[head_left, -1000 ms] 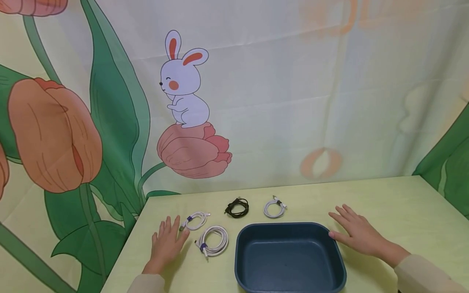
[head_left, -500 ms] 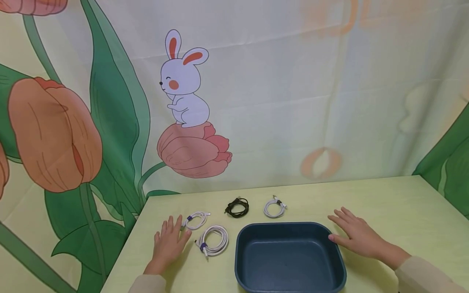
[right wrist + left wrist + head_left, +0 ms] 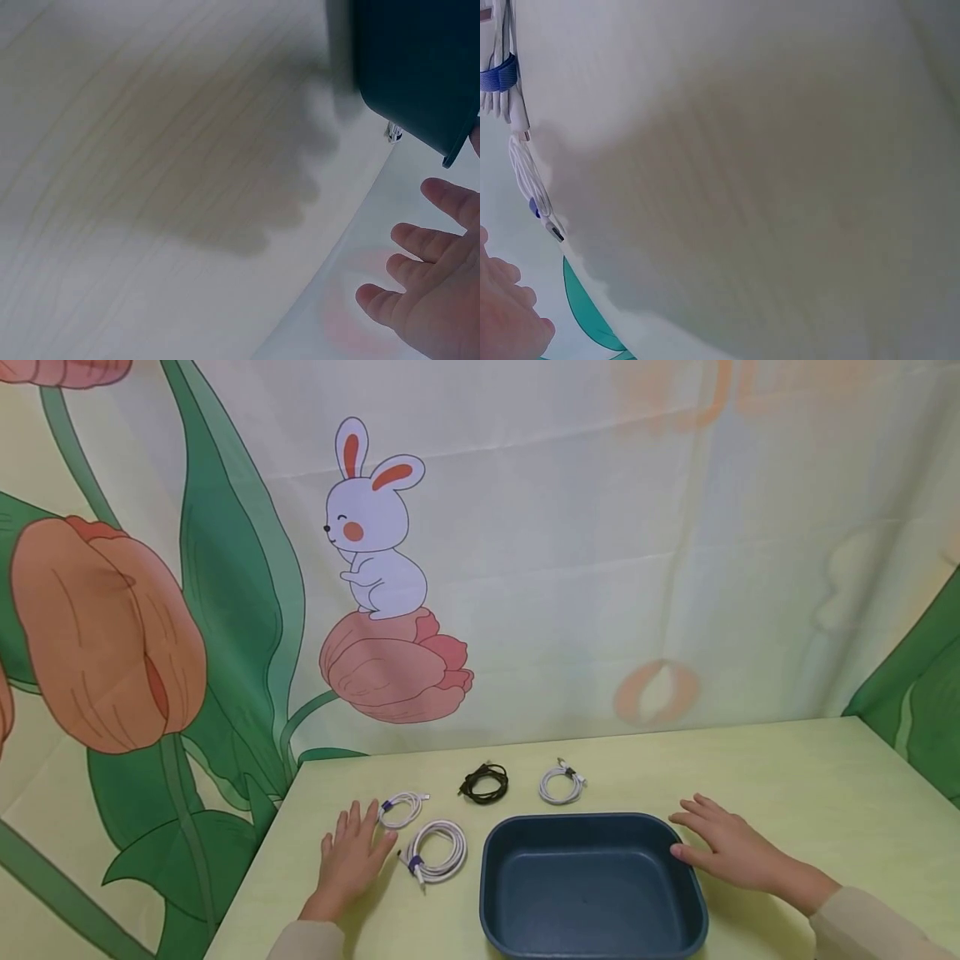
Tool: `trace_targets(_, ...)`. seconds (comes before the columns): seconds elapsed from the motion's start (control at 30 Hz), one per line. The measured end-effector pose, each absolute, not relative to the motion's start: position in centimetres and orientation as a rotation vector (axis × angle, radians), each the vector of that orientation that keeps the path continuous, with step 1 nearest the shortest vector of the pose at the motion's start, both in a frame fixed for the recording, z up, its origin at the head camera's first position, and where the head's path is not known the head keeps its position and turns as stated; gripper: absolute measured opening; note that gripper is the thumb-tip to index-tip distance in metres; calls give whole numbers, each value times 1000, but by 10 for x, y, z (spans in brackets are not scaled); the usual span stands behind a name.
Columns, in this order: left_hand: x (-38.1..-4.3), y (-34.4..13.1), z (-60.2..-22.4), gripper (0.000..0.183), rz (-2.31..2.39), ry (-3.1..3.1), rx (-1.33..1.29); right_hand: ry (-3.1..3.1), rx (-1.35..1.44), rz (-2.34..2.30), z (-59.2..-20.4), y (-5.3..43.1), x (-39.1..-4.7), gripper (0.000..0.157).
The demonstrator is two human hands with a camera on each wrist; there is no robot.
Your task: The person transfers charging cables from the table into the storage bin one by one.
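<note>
My left hand hovers with fingers spread just left of two coiled white cables, holding nothing. The smaller white cable has a blue tie, and the left fingers overlap its edge in the head view. Nearer to me lies a thicker white cable, also tied in blue. A black coiled cable and another white coil with a dark tie lie behind a dark blue tray. My right hand is held at the tray's back right corner, fingers extended; whether the thumb touches the rim I cannot tell.
The pale yellow table carries everything. A printed cloth with a rabbit and tulips hangs along its back edge. The tray stands between the hands at the front.
My left hand has drifted slightly to the right, now hiding the small white cable's end. The right hand has shifted very slightly; the cables and tray stay put.
</note>
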State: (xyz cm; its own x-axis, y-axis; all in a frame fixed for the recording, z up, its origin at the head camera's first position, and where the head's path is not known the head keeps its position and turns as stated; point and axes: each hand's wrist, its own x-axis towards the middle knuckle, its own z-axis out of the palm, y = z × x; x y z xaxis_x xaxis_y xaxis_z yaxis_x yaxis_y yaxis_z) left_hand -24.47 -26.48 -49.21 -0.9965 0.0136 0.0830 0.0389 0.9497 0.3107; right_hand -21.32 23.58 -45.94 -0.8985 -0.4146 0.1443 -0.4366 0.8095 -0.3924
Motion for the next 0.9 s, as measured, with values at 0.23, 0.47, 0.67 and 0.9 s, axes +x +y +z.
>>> trace_targets(0.23,-243,-262,-491,64,-473,-3035,-38,-2912,739,709,-458,235,-213,37)
trace_targets(0.47,-243,-260,-492,63,-471,-3033,-48,-2938,732,778,-459,235,-216,36)
trace_targets(0.67,-244,-258,-493,63,-464,-3042,-40,-2949,730,861,-461,236,-218,35)
trace_targets(0.9,-246,-256,-494,63,-475,-3035,-40,-2988,673,1037,-458,235,-218,36)
